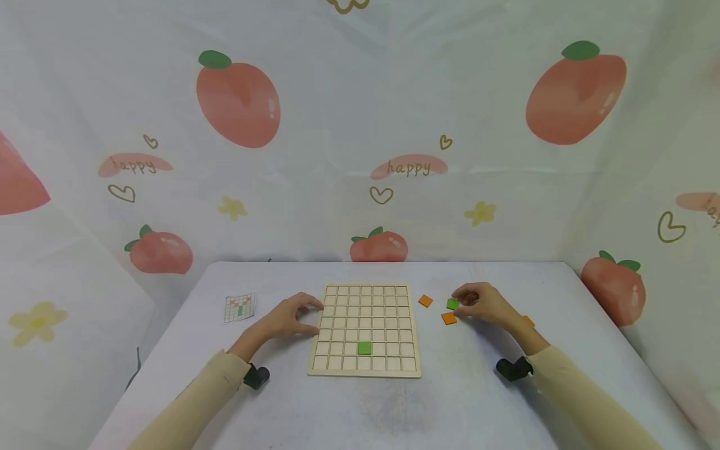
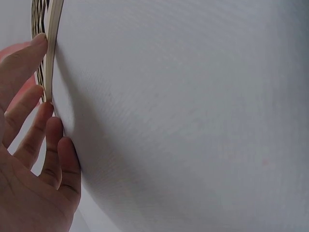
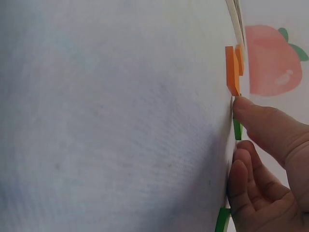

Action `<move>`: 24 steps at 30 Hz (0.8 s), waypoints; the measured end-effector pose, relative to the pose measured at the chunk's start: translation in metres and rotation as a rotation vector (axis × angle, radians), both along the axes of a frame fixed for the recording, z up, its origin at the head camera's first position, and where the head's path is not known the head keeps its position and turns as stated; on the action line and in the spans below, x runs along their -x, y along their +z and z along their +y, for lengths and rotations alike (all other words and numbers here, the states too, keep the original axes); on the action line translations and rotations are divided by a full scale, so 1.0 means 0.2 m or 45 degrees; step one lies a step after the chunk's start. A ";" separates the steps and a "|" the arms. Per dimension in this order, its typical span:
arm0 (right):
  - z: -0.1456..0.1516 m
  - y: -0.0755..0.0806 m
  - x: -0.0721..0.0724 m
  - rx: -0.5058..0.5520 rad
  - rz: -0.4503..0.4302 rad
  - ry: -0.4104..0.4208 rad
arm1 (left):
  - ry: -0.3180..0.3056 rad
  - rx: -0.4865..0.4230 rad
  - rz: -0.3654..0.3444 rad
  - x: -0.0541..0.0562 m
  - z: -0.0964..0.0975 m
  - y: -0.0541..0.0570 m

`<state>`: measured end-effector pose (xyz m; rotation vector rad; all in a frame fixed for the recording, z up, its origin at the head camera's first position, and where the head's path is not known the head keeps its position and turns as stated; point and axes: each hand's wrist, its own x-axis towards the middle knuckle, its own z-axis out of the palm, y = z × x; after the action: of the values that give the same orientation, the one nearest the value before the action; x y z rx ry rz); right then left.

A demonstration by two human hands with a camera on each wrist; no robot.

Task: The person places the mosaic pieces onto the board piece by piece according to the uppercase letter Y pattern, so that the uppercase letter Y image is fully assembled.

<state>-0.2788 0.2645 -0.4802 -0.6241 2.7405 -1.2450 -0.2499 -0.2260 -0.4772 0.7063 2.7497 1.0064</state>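
Observation:
A pale wooden grid board (image 1: 337,312) lies mid-table, with one green tile (image 1: 364,348) in a lower square. My left hand (image 1: 289,317) touches its left edge, thumb and fingers spread apart; the left wrist view shows the thumb and fingertips along the board's side (image 2: 53,38). Right of the board, my right hand (image 1: 482,304) pinches another green tile (image 1: 452,304) at the tabletop. Its thumb sits at one end of that tile (image 3: 237,129), with curled fingertips at the other. Orange tiles (image 1: 449,319) (image 1: 425,301) lie close by.
A small card with a coloured grid pattern (image 1: 239,308) lies left of my left hand. Another orange tile (image 1: 529,321) shows partly behind my right forearm. In the right wrist view one more green tile (image 3: 222,220) lies below the fingers. A fruit-printed curtain (image 1: 315,187) hangs behind the table.

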 end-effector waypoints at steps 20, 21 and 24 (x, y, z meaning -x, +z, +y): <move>-0.02 0.00 0.01 -0.006 0.016 0.012 | -0.014 0.012 0.007 0.00 0.00 0.01; -0.02 0.00 0.02 0.003 0.017 0.015 | -0.015 0.012 0.008 0.00 0.00 0.01; -0.02 0.00 0.01 0.045 0.010 0.029 | -0.014 0.013 0.010 0.00 0.00 0.00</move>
<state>-0.2818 0.2614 -0.4795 -0.6631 2.7148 -1.2918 -0.2501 -0.2267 -0.4764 0.7244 2.7523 0.9890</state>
